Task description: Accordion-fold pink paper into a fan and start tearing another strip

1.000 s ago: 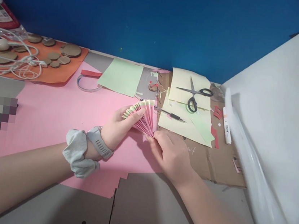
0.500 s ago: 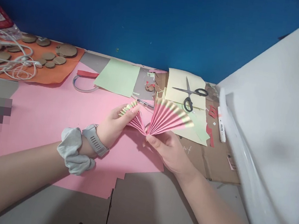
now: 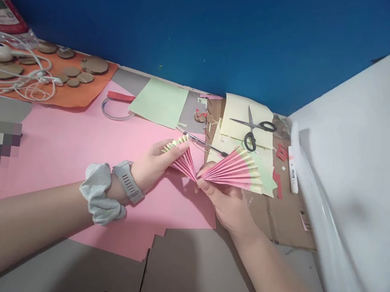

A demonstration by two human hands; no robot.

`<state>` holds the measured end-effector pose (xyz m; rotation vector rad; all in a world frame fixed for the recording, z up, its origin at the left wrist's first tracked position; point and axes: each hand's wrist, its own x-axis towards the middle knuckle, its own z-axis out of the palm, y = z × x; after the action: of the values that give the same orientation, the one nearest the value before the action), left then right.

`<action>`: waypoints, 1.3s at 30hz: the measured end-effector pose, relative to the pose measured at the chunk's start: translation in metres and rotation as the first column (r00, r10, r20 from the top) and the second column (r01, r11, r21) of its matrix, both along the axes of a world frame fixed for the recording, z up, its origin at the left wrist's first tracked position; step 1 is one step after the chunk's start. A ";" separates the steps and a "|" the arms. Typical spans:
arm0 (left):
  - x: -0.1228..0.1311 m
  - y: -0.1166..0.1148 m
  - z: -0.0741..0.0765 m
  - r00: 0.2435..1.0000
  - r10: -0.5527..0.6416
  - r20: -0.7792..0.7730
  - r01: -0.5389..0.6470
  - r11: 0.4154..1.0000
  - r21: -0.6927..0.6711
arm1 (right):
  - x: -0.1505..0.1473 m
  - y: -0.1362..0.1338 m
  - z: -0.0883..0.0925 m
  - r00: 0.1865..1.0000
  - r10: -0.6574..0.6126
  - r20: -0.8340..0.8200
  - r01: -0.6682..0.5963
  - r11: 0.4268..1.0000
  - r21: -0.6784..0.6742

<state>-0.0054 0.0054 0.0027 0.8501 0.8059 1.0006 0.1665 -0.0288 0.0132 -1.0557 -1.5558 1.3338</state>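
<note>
Head view: two bare hands meet in the middle, holding pleated pink-and-yellow paper [image 3: 229,171] over the right end of a pink sheet [image 3: 74,145].
Left hand [image 3: 155,165]: thumb pressed over the folds of the smaller wing, the other fingers mostly hidden beneath; the grip is narrow.
Right hand [image 3: 232,207]: thumb and fingers pinched near the point where the wings meet; the larger wing fans out rightward above this hand.
Paper edges: yellow-green rims face outward; the right rim overlaps a pale green scrap in view, and whether they touch cannot be told.
Far side: a black pen [image 3: 209,145] lies just beyond the gap between the wings; scissors [image 3: 252,126] with blades spread rest on a cream sheet [image 3: 235,108], close to the blue wall [image 3: 180,30].
Right side: a white marker [image 3: 292,172] lies near the foot of a white panel [image 3: 368,153], which bounds the cardboard [image 3: 288,224].
Left side: a broad flat stretch of pink sheet separates the left hand from an orange sheet [image 3: 93,91] bearing cardboard discs [image 3: 94,64] and earphones [image 3: 0,52].
Near side: gray tabletop [image 3: 180,267] runs between the forearms, below the pink sheet's stepped edge.
</note>
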 end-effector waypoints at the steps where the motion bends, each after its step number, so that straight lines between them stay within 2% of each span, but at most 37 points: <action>1: 0.000 0.000 0.000 1.000 -0.004 -0.003 0.004 1.000 0.002 | 0.000 0.000 -0.001 1.000 -0.005 0.007 0.005 1.000 -0.004; 10: 0.001 0.000 0.000 1.000 -0.032 -0.001 0.032 0.999 0.025 | 0.000 0.001 -0.004 1.000 -0.009 -0.010 0.009 1.000 0.024; 17: -0.003 0.000 0.003 0.986 -0.053 -0.161 0.073 0.990 0.123 | 0.007 -0.001 -0.003 0.972 0.119 0.204 -0.098 0.989 -0.109; 20: -0.005 0.002 0.003 0.971 -0.113 -0.209 0.149 0.975 0.164 | 0.008 -0.001 0.000 0.957 0.204 0.208 -0.171 0.972 -0.163; 22: -0.005 0.002 0.004 0.973 -0.151 -0.175 0.181 0.968 0.174 | 0.007 -0.001 0.002 0.955 0.240 0.177 -0.206 0.960 -0.191; 25: -0.006 0.002 0.006 0.974 -0.226 0.012 0.222 0.964 0.145 | 0.005 -0.002 0.001 0.972 0.179 0.151 -0.149 0.970 -0.193; 28: -0.006 0.001 0.009 0.942 -0.312 0.125 0.289 0.942 0.172 | 0.004 -0.004 -0.003 0.980 0.041 0.194 -0.009 0.987 -0.163; 31: -0.003 -0.001 0.010 0.940 -0.340 0.028 0.320 0.908 0.269 | 0.002 -0.006 -0.005 0.965 -0.095 0.243 0.129 0.984 -0.125; 33: 0.001 -0.004 0.009 0.946 -0.314 -0.080 0.322 0.885 0.335 | 0.001 -0.007 -0.003 0.963 -0.118 0.243 0.142 0.986 -0.086; 36: 0.005 -0.011 0.005 0.943 -0.298 -0.150 0.333 0.870 0.363 | -0.001 -0.007 0.005 0.964 -0.029 0.264 0.057 0.994 -0.097; 39: 0.007 -0.018 0.001 0.915 -0.374 -0.154 0.403 0.872 0.279 | -0.004 -0.006 0.015 0.941 0.091 0.325 -0.029 0.981 -0.190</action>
<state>0.0011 -0.0126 0.0036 1.2806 0.5307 0.7342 0.1626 -0.0348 0.0277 -1.4176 -1.7462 1.4151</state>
